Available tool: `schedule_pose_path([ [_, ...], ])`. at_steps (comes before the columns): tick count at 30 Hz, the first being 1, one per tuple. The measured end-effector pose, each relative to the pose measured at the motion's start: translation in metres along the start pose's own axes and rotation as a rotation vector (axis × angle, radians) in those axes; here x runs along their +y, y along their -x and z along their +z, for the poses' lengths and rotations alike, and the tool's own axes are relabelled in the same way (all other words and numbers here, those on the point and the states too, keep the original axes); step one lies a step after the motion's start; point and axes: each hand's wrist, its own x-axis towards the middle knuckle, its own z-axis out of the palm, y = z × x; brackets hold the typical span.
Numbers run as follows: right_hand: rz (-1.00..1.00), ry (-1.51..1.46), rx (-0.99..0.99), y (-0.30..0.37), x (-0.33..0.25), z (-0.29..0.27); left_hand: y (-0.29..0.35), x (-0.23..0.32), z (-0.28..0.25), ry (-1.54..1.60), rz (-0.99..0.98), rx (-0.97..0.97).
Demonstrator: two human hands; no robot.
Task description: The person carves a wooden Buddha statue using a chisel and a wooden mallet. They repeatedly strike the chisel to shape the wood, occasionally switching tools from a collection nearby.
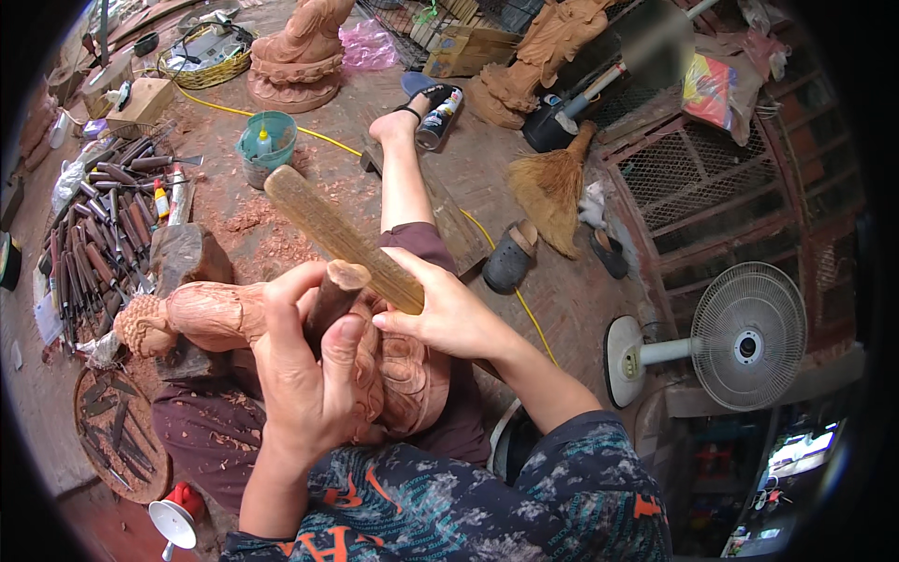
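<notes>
At nine o'clock I log rows of carving chisels [98, 234] laid out on the floor [487, 178], a round tray of blades [117, 431] at seven. Wooden figure [211, 314], unfinished, lies across my lap at centre, head toward nine o'clock. My left hand [304, 375]: fingers clenched around a dark-handled chisel [332, 290], its butt end up, held against the figure. My right hand [449, 314]: fingers grasping a long wooden mallet [337, 234], which slants toward eleven o'clock just above the chisel's butt. Broom [552, 183] at one o'clock; white fan [740, 337] at three.
</notes>
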Motion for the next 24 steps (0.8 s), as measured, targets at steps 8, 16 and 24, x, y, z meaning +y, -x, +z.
schedule_pose_path([
  [8,0.009,-0.110,0.005,0.004,-0.007,-0.006,0.001,-0.008,0.005,-0.022,0.095,-0.025],
  [16,0.040,-0.115,-0.028,-0.003,-0.010,-0.003,-0.017,-0.014,0.014,0.096,0.251,0.185],
  [24,0.130,-0.136,0.120,0.004,-0.006,-0.011,-0.023,-0.013,0.030,-0.124,0.164,0.209],
])
